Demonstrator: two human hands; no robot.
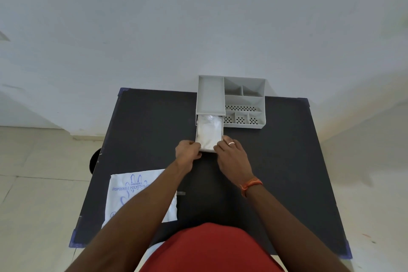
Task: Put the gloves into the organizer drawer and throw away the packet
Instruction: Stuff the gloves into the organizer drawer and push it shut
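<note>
A grey organizer [244, 104] stands at the far edge of the dark table [276, 172]. Its drawer [198, 132] on the left side is pulled out toward me. A folded stack of clear, whitish gloves [209, 130] lies inside the drawer. My left hand [187, 152] grips the drawer's front left corner. My right hand [231, 157], with a ring on one finger, holds the front right corner. The white packet [132, 192], printed in blue with "DISPOSABLE POLYETHYLENE", lies flat at the near left of the table, partly under my left forearm.
The organizer has several small open compartments, some with perforated floors [240, 108]. A round dark object [95, 160] shows on the floor just beyond the table's left edge. A white wall rises behind the table. Pale floor tiles surround it.
</note>
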